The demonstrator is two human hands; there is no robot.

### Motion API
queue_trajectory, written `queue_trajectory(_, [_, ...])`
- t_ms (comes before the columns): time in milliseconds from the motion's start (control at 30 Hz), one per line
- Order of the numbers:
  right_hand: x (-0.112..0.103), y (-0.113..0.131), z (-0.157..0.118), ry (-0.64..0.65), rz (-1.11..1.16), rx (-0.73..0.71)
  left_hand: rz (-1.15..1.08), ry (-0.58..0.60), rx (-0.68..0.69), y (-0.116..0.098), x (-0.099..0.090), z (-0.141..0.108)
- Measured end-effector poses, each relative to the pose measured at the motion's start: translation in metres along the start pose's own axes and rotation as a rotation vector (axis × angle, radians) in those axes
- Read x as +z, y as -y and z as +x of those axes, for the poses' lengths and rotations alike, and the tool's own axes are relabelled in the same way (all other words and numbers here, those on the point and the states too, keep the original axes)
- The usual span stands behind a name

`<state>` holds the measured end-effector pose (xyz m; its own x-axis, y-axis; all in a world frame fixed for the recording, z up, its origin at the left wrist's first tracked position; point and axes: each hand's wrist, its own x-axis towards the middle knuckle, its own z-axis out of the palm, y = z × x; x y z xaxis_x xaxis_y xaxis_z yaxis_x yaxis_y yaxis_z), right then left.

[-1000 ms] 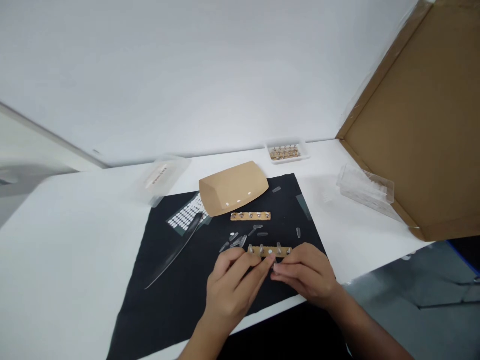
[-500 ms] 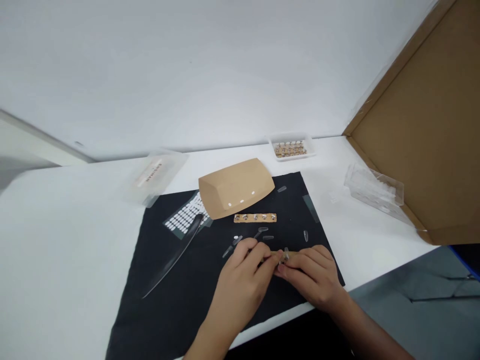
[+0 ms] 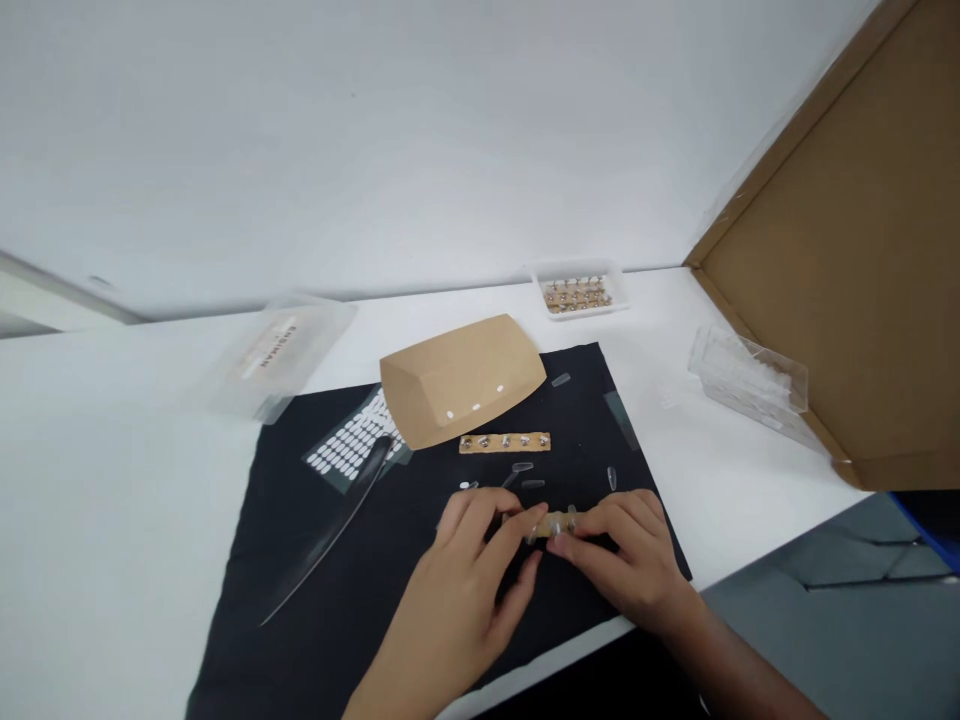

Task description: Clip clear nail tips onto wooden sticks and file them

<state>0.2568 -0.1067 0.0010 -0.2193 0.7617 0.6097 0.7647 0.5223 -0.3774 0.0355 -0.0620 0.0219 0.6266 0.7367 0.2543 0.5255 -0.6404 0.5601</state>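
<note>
A light brown strip (image 3: 546, 526) with small metal posts and clear false nail tips (image 3: 572, 517) is between my hands, low over the black mat (image 3: 315, 600). My left hand (image 3: 465, 580) has its fingers bent about the strip's left part, which they hide; the thumb hangs apart below. At the other end, my right hand (image 3: 637, 550) pinches the strip between thumb and fingers. Just beyond lies a second strip (image 3: 505, 443) with metal posts. Loose clear nail tips (image 3: 533, 484) are scattered near my left fingers, with another clear tip (image 3: 612, 478) by my right hand.
Behind is a brown paper tray (image 3: 465, 365) with small white ovals. To its left lie a sheet of white oval stickers (image 3: 349, 440) and a curved black tool (image 3: 349, 520). A clear lid (image 3: 262, 360), plastic box (image 3: 577, 297), clear case (image 3: 750, 378) and cardboard box (image 3: 840, 230) surround the mat.
My left hand's thumb has moved down and away from the strip, and the fingers have opened somewhat, showing more of the strip. The view has shifted slightly; my right hand keeps its pinch.
</note>
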Motion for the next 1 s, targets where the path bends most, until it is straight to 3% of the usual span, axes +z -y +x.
queue_trajectory(233, [0.004, 0.0, 0.0, 0.004, 0.048, 0.039, -0.009, -0.015, -0.031, 0.008, 0.01, -0.003])
queue_trajectory(433, [-0.003, 0.003, 0.002, 0.089, 0.051, 0.061, -0.008, 0.003, -0.029, 0.011, 0.014, -0.002])
queue_trajectory(1000, [0.003, 0.001, -0.004, 0.033, -0.079, -0.046, -0.094, -0.11, -0.035, 0.012, 0.022, 0.001])
